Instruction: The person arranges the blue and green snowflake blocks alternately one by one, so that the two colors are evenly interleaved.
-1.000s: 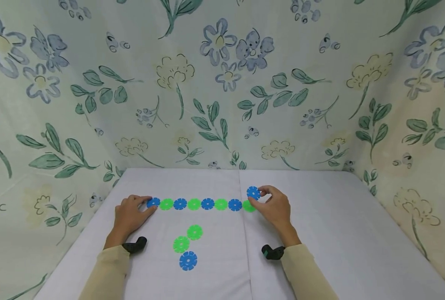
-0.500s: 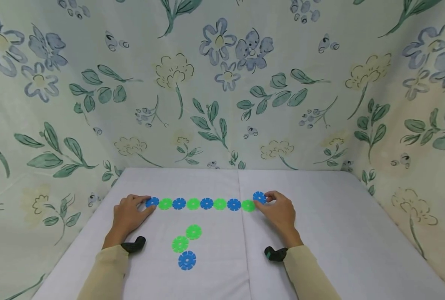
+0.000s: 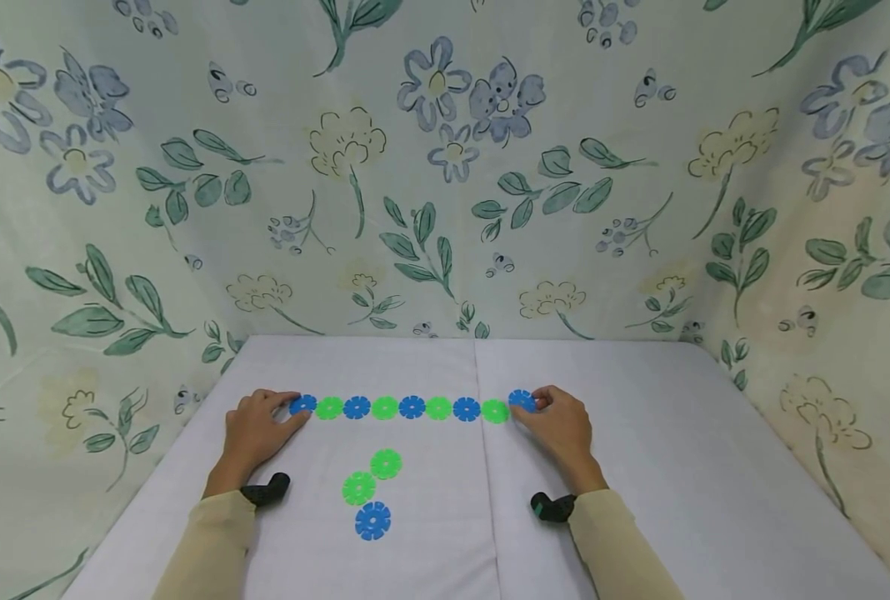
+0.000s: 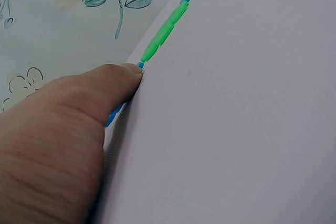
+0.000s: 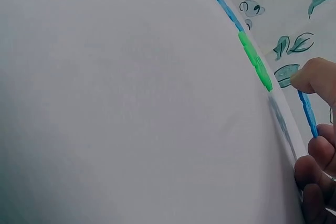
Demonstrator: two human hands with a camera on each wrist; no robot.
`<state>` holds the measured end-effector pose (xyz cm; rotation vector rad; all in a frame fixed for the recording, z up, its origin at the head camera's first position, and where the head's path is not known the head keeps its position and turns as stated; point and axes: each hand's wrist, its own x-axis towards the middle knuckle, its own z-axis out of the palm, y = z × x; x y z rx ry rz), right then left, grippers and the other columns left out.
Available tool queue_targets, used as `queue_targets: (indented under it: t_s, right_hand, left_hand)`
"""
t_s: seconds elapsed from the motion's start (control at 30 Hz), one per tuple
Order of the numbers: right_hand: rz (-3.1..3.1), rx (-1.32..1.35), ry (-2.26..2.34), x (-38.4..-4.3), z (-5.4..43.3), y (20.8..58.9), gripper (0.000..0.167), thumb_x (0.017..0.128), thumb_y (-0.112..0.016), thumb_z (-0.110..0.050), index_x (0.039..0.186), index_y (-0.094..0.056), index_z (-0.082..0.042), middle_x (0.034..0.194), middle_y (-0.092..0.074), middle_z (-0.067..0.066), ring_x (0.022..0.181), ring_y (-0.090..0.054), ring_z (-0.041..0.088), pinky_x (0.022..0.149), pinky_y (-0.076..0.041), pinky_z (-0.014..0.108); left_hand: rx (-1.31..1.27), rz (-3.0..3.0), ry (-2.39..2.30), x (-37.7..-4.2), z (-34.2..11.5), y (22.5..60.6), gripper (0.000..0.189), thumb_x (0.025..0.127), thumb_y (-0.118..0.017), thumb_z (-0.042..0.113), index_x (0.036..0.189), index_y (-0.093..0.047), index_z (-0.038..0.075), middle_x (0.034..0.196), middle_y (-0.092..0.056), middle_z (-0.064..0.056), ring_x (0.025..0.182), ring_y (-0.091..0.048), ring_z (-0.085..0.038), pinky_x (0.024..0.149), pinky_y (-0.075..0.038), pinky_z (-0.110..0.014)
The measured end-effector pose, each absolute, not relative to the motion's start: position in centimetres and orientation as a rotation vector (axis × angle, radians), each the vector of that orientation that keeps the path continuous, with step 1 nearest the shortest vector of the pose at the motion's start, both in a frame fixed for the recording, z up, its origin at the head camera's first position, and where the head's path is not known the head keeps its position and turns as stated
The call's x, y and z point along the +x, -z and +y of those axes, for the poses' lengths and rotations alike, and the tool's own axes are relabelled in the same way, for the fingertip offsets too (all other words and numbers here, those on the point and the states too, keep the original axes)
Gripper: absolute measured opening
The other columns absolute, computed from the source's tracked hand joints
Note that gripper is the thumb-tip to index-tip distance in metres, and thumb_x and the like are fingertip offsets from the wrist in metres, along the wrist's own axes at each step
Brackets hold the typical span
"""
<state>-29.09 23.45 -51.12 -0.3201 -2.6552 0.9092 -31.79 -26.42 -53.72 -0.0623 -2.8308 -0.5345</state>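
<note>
A straight row of slotted plastic discs, blue and green by turns, lies across the white table. At its left end my left hand (image 3: 253, 429) holds the blue disc (image 3: 305, 403) between thumb and fingers; in the left wrist view the thumb (image 4: 123, 80) covers part of it. My right hand (image 3: 561, 425) pinches another blue disc (image 3: 522, 398) at the row's right end, beside a green disc (image 3: 495, 411). Seen from the right wrist, this blue disc (image 5: 308, 114) is raised off the cloth, its shadow beneath, between thumb and fingertips.
Nearer the body on the white cloth (image 3: 640, 467) lie two loose green discs, one farther back (image 3: 386, 464) and one closer (image 3: 358, 488), with a loose blue disc (image 3: 373, 521) in front of them. A flowered curtain (image 3: 445, 208) stands behind and along both sides.
My right hand has moved right and down with its blue disc, from above the last green disc to beside it. The left hand has stayed at the row's left end.
</note>
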Motion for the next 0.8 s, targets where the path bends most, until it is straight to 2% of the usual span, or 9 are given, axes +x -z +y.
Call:
queue_targets:
  t_s: [0.33,0.8]
  right_hand:
    - [-2.677,-0.292,-0.901,-28.91,23.55,51.07,0.047,0.076,-0.081,-0.044,0.104,-0.070,-0.008,0.093,-0.070,0.009,0.083,-0.062,0.025,0.074,-0.050,0.039]
    - [-2.719,-0.294,-0.865,-29.08,23.63,51.37,0.046,0.077,-0.081,-0.043,0.104,-0.070,-0.007,0.097,-0.070,0.011,0.087,-0.062,0.026,0.077,-0.052,0.043]
  left_hand:
    - [-0.065,-2.823,0.535,-31.87,-26.40,53.87,0.061,0.090,-0.062,0.062,0.133,-0.065,0.020,0.127,-0.059,-0.019,0.114,-0.052,-0.040,0.085,-0.036,-0.056]
    - [-0.066,-2.826,0.538,-31.60,-26.31,53.47,0.058,0.091,-0.066,0.057,0.134,-0.064,0.018,0.128,-0.059,-0.021,0.114,-0.053,-0.042,0.085,-0.036,-0.058]
